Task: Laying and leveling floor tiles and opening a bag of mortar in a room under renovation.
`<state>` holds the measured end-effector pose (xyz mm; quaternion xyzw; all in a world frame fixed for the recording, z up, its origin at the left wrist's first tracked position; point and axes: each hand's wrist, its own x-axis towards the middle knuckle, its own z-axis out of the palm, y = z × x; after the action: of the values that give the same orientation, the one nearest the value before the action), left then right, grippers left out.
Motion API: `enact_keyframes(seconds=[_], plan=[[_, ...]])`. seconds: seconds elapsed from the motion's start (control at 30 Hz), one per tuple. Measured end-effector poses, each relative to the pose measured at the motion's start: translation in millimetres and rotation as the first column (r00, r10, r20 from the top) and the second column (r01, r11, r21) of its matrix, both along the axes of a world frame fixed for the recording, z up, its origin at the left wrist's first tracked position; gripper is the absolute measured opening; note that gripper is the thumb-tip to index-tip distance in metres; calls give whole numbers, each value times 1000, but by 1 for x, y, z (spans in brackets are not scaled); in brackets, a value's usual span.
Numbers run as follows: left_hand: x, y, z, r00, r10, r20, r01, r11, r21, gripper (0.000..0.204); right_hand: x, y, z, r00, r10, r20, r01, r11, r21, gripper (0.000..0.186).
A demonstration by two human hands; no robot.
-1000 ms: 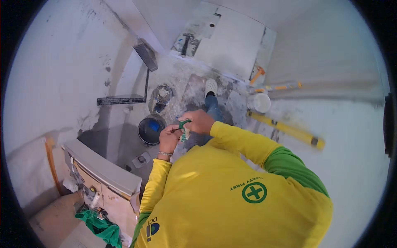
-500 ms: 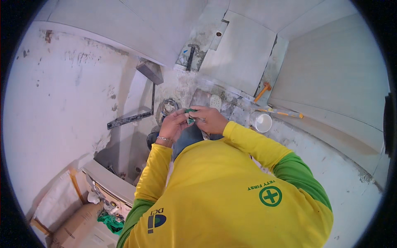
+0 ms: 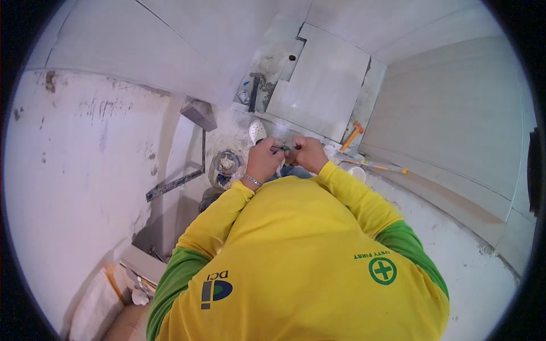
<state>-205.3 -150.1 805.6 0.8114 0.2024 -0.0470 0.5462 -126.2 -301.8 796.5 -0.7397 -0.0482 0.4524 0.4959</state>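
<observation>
In front of my waist, both hands pinch a small green item (image 3: 286, 148), perhaps a packet; its kind is too small to tell. My left hand (image 3: 263, 161), with a bracelet at the wrist, has its fingers closed on the left end. Bent fingers of my right hand (image 3: 310, 155) grip the other end. Parts of the item are hidden by the fingers. Just beyond my left hand, a white perforated clog (image 3: 257, 131) is on the floor.
A black hammer (image 3: 255, 92) lies by the large floor tile (image 3: 318, 79). To the right are an orange mallet-like tool (image 3: 352, 136), a long orange-ended bar (image 3: 382, 166) and a white bucket (image 3: 356, 172). A dark angled metal frame (image 3: 176, 184) juts out at left.
My hands have moved apart a little, and less of the green item shows between them. The view has shifted, and a white clog now shows farther forward, beyond my left hand.
</observation>
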Motion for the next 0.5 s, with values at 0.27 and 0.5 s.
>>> enact_keyframes(seconds=[0.27,0.5], plan=[[71,100,-16,951,-61,-304,-223,546,-807,19,65,57,12,974,-195,119,182,977,110,7],[110,119,-3,921,-361,-145,19,416,-909,30,110,62,37,999,-42,-4,42,976,215,5]])
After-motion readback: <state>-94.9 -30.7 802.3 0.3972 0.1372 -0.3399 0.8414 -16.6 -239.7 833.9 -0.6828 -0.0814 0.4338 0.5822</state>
